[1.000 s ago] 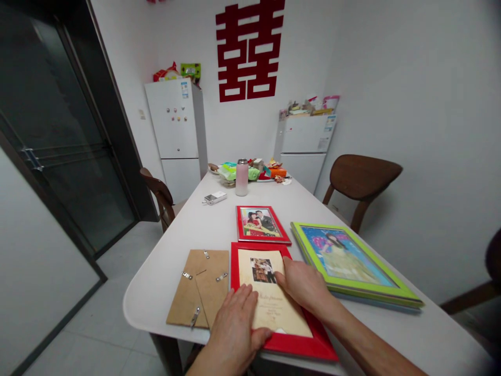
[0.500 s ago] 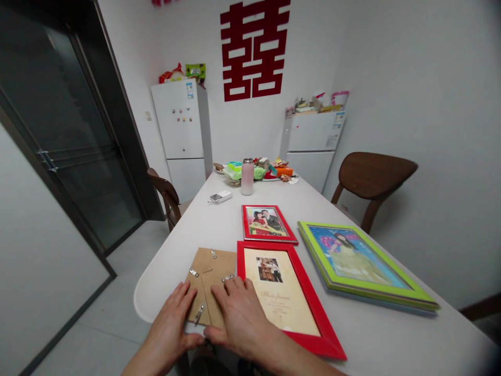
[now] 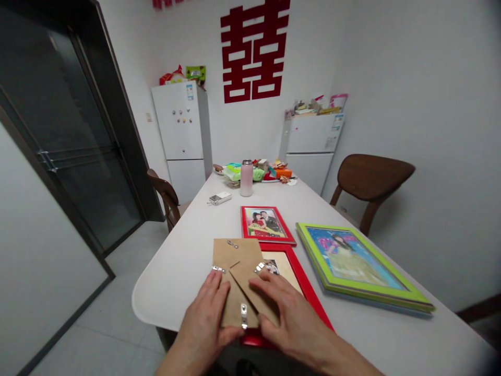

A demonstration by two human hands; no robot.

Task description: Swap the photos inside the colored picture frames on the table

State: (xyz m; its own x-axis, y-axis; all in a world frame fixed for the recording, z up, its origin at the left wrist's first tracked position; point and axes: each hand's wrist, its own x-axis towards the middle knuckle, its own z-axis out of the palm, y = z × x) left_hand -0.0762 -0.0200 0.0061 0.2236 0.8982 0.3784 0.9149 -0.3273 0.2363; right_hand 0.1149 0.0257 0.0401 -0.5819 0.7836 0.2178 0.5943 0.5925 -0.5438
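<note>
My left hand point(image 3: 207, 319) and right hand point(image 3: 291, 319), fingers spread, hold the backing point(image 3: 237, 261) over a frame point(image 3: 313, 307); white table point(image 3: 182, 261), fridge point(image 3: 182, 130) behind.

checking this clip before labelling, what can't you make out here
Head view:
Picture in the large red frame: mostly covered by the backing board.
Whether left hand or right hand grips under the board: hidden by the hands themselves.
Silver device: too small to identify.
Both forearms: cut off by the bottom edge.
</note>
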